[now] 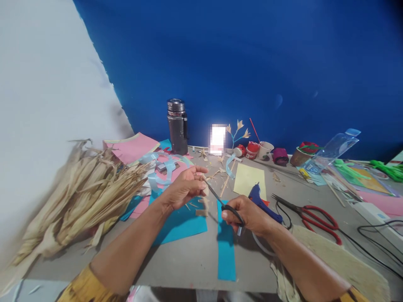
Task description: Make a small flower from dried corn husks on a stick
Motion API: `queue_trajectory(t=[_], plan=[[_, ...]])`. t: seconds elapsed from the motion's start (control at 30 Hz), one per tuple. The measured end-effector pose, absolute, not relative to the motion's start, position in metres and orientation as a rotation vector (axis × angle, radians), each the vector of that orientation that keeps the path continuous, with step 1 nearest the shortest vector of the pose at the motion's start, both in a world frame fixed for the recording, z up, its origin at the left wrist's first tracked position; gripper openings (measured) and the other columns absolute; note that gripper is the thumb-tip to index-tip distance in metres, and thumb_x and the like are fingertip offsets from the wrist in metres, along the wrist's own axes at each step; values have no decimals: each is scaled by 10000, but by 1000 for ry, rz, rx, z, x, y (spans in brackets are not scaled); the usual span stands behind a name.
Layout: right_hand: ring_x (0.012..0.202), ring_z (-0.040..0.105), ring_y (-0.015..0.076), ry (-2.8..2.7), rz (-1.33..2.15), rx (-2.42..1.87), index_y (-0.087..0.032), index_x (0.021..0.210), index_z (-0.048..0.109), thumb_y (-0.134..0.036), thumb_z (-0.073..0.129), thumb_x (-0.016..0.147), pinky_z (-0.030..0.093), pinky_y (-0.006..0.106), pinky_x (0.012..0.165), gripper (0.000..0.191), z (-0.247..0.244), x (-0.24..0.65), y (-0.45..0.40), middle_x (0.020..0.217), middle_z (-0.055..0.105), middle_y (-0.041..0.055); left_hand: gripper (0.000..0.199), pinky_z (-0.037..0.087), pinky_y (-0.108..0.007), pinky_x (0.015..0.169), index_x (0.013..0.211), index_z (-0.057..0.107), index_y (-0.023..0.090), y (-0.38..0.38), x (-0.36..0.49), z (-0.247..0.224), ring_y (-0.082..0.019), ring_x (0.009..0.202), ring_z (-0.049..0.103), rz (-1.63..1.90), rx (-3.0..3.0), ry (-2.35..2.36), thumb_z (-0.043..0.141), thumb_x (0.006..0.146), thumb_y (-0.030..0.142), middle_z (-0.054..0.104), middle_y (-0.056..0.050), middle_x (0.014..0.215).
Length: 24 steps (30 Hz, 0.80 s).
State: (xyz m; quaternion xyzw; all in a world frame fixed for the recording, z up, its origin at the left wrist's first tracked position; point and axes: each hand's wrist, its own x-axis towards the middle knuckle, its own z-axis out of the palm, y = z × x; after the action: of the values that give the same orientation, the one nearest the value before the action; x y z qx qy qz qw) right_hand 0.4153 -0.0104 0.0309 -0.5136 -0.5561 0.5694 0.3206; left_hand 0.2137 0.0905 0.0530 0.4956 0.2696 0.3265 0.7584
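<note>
My right hand (pixel 236 212) is closed round the black handles of a pair of scissors (pixel 215 194), whose blades point up and left. The blade tips reach the fingers of my left hand (pixel 186 186), which are pinched together. What they hold is too small to make out; a pale husk strip (pixel 206 201) shows just below them. Under my hands lie a large blue paper sheet (pixel 185 228) and a narrow blue paper strip (pixel 226 256). A blue glue gun (pixel 262 203) rests just beyond my right hand.
Dried corn husks (pixel 85 197) are heaped at left. A dark flask (pixel 178 128) stands at the back, with a husk flower stem (pixel 234 136) to its right. Red-handled shears (pixel 315 216), a clear bottle (pixel 336 149) and a white power strip (pixel 378 222) lie at right. Yellow paper (pixel 248 178) lies mid-table.
</note>
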Motion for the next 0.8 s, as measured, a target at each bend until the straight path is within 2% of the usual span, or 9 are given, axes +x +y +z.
queue_trajectory(t=[0.13,0.33,0.5,0.67,0.8], plan=[[432,405,80,-1430,1474,-1368,-148,502,579,-652,755,639,287,225,462,551,30,414,-10,438,545,-2,494,513,-285,634,1087,534,180,90,214,54,-91,582,539,710,1081,577,758,647,153,533,51,711],[486,455,98,-1456,1521,-1202,-123,675,662,-763,611,718,250,235,481,644,29,415,-12,529,603,34,484,527,-303,671,1078,573,172,91,214,52,-93,597,553,740,1060,571,800,651,166,545,47,708],[519,444,102,-1403,1407,-1157,-122,710,662,-740,607,743,261,243,507,622,28,414,-10,564,600,32,388,469,-238,611,1011,647,168,94,217,45,-119,636,618,780,1037,660,812,664,221,591,19,693],[570,442,110,-1255,1271,-1278,-130,756,656,-607,732,694,301,244,529,487,28,409,-6,643,602,24,246,411,-205,560,825,632,147,85,228,37,-95,579,582,755,1019,718,786,639,199,598,9,647],[653,517,133,-1075,1182,-1284,-149,870,651,-459,818,617,383,247,586,434,31,406,-5,762,636,29,223,415,-235,542,817,622,154,73,236,33,-111,527,562,683,1107,712,734,624,165,570,27,602]])
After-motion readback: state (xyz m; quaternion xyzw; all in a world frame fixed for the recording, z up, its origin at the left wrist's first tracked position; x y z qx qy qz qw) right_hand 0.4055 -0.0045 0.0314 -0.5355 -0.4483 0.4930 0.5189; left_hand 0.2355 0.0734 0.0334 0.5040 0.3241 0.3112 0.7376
